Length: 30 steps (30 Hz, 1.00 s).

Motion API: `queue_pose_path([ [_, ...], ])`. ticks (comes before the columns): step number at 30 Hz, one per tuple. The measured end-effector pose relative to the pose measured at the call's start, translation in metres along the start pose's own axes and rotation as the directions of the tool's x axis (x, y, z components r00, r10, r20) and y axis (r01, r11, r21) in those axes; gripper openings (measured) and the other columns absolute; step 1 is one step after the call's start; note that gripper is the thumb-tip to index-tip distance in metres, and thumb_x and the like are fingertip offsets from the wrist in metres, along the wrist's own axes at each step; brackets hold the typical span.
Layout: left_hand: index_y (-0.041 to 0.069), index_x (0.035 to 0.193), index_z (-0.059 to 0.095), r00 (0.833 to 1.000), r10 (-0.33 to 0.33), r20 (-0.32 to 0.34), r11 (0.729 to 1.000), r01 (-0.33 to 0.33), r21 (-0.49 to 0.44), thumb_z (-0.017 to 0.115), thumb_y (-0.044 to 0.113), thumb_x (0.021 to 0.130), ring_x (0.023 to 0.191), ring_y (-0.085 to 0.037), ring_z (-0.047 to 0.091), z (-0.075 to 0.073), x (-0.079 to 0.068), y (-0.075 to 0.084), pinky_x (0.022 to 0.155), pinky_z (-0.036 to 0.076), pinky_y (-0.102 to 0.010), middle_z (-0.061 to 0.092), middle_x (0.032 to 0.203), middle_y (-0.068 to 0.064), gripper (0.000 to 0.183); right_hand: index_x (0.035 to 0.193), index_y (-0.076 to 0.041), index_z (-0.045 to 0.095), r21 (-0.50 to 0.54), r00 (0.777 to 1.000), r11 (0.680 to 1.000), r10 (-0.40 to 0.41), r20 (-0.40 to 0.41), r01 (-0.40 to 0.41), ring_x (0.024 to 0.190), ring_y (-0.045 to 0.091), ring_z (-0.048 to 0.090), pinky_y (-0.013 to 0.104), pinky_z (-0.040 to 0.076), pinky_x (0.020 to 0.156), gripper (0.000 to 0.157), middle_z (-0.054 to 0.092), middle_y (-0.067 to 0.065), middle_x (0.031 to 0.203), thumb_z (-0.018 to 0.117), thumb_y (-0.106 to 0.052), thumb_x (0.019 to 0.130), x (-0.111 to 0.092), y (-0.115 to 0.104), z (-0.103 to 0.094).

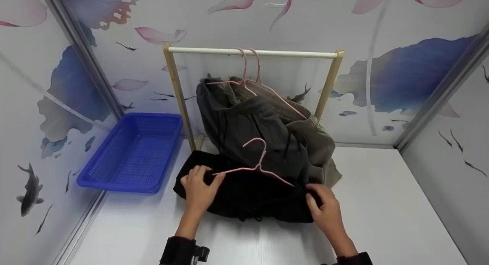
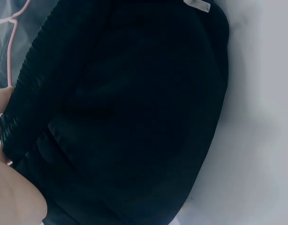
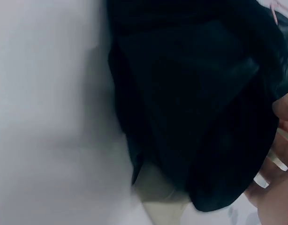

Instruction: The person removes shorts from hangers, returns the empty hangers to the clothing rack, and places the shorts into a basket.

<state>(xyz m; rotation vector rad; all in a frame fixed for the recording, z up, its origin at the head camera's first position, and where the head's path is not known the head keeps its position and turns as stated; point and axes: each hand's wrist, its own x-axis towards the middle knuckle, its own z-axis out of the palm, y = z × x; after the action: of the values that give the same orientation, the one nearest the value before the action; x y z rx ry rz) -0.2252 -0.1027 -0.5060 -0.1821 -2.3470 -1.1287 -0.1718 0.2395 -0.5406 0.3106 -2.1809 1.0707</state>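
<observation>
While the left hand [image 1: 200, 188] pinches the gathered waistband [image 2: 45, 79] of a black garment [image 1: 252, 196] between thumb and fingers, the right hand [image 1: 326, 209] grips its other end, the cloth caught between thumb and fingers. The garment lies around the middle of the white tabletop [image 1: 382, 196], well in from the near edge. Along its upper side runs a pink hanger [image 1: 259, 167], the left tip at the left thumb and the right tip just beside the right hand, its hook pointing toward the far edge. A small pale tab [image 2: 197, 5] shows on the garment in the left wrist view; whether it bears writing cannot be told. Dark sleeves [image 1: 177, 249] cover the forearms.

Beyond, near the far edge, stands a rack with wooden legs and a white bar [image 1: 206, 50]. From it hang a dark grey garment [image 1: 259, 123] and, behind it, a beige garment [image 1: 319, 141], each on a pink hanger. At the tabletop's far left corner sits a blue perforated basket [image 1: 114, 188]. Petals, blue leaves and fish decorate the surrounding walls [image 1: 305, 28].
</observation>
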Motion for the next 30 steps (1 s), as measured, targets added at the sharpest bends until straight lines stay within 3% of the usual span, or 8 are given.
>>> queue_pose_path([
  [6,0.005,0.099,0.066,1.0,0.019,-0.02,0.999,-0.02,-0.036,0.083,0.036,0.086,0.093,-0.029,0.06,-0.001,-0.004,0.002,0.096,0.028,-0.052,0.067,0.098,-0.009,0.038,0.11,0.0,0.073,0.047,0.99,0.99,-0.133,-0.036,0.135,0.101,0.027,0.066,0.011,0.041,0.097,0.029,0.072,0.011,0.109,0.07,0.013,0.084,0.008,-0.02,0.013],
  [11,0.006,0.104,0.066,0.999,0.028,-0.036,0.997,-0.03,-0.073,0.085,0.035,0.084,0.095,-0.028,0.061,-0.002,-0.007,0.006,0.099,0.026,-0.051,0.067,0.101,-0.009,0.04,0.112,0.0,0.073,0.079,0.986,0.983,-0.164,-0.032,0.166,0.1,0.027,0.068,0.013,0.044,0.096,0.03,0.072,0.009,0.11,0.071,0.012,0.085,0.015,-0.033,0.023],
  [17,0.007,0.102,0.066,0.995,0.076,-0.061,0.995,-0.079,-0.064,0.085,0.035,0.083,0.093,-0.026,0.06,0.002,-0.009,0.013,0.096,0.027,-0.05,0.067,0.099,-0.007,0.039,0.113,0.0,0.073,0.158,0.991,0.978,-0.136,-0.01,0.136,0.096,0.026,0.071,0.012,0.047,0.091,0.028,0.074,0.008,0.107,0.072,0.011,0.087,0.018,-0.043,0.038],
  [21,0.008,0.1,0.065,0.99,0.118,-0.077,0.991,-0.122,-0.051,0.086,0.035,0.081,0.089,-0.024,0.059,0.003,-0.01,0.018,0.093,0.027,-0.049,0.067,0.097,-0.006,0.039,0.113,0.002,0.073,0.223,0.996,0.972,-0.08,0.032,0.071,0.092,0.028,0.073,0.01,0.049,0.086,0.025,0.075,0.011,0.104,0.069,0.012,0.09,0.017,-0.045,0.047],
  [27,0.008,0.1,0.066,0.976,0.198,-0.085,0.98,-0.2,-0.018,0.087,0.036,0.08,0.087,-0.022,0.057,0.003,-0.011,0.019,0.092,0.03,-0.049,0.066,0.095,-0.004,0.04,0.106,0.008,0.071,0.326,0.992,0.944,0.006,0.126,-0.047,0.071,0.032,0.066,0.011,0.05,0.069,0.018,0.072,0.017,0.086,0.059,0.015,0.095,0.021,-0.069,0.045],
  [30,0.008,0.099,0.066,0.971,0.222,-0.088,0.975,-0.223,-0.008,0.088,0.036,0.079,0.086,-0.022,0.056,0.005,-0.011,0.02,0.092,0.03,-0.051,0.065,0.093,-0.004,0.04,0.1,0.008,0.072,0.352,0.992,0.934,0.011,0.126,-0.055,0.067,0.028,0.063,0.013,0.049,0.066,0.017,0.068,0.018,0.08,0.059,0.016,0.094,0.02,-0.067,0.045],
])
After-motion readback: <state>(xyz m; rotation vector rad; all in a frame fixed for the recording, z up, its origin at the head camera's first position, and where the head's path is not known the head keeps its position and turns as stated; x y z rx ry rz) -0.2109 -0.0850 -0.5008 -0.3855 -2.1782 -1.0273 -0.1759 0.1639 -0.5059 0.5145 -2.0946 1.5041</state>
